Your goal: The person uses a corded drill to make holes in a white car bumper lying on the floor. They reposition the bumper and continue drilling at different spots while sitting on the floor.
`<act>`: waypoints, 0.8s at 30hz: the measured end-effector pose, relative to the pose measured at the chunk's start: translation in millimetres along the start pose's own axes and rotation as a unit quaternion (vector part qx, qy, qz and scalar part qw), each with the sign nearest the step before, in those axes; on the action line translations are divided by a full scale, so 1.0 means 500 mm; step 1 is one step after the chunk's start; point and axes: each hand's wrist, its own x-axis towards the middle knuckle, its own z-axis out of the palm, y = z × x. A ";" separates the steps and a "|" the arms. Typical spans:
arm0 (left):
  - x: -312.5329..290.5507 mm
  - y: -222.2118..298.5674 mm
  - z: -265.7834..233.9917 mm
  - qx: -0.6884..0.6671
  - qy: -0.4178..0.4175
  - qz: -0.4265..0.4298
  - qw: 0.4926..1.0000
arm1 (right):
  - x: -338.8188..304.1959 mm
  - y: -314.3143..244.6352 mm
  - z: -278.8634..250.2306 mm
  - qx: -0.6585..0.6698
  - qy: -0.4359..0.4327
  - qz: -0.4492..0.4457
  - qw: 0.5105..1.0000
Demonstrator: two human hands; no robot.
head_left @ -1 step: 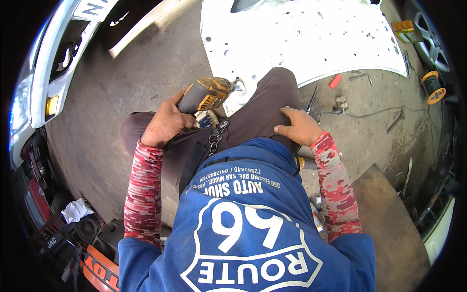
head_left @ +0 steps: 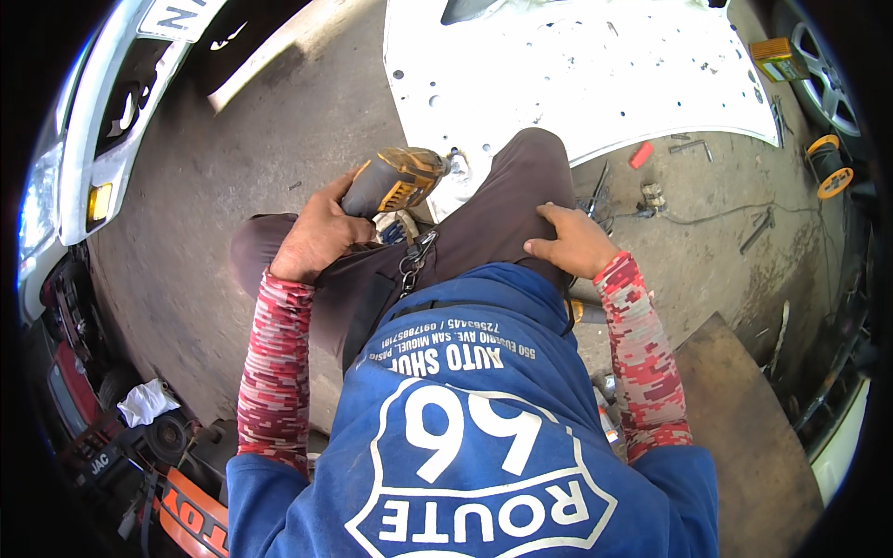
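A yellow-and-black cordless impact driver (head_left: pixel 395 181) is gripped in my left hand (head_left: pixel 321 232), above my left leg. Its nose points right, over the lower left corner of a white metal panel (head_left: pixel 521 88) dotted with holes. The tool's handle is mostly hidden by my fingers. My right hand (head_left: pixel 575 242) rests on my right thigh, thumb and forefinger apart, holding nothing. A metal clip with keys (head_left: pixel 416 253) hangs at my waist, between the hands.
Right of my leg lie a red block (head_left: pixel 641 154), small metal tools (head_left: pixel 758 230) and a thin cable on the concrete floor. Farther right are an orange cable reel (head_left: pixel 835 183), a yellow box (head_left: pixel 779 60) and a wheel (head_left: pixel 826 79). A vehicle front (head_left: pixel 79 139) stands left.
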 end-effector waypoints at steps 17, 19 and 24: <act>-0.074 0.072 0.089 0.381 0.071 0.126 0.913 | 0.150 -0.238 0.134 0.759 -0.239 0.184 0.577; -0.068 0.067 0.088 0.388 0.063 0.119 0.912 | 0.153 -0.245 0.131 0.760 -0.228 0.216 0.569; -0.041 0.070 0.079 0.379 0.034 0.102 0.919 | 0.170 -0.243 0.131 0.759 -0.213 0.267 0.554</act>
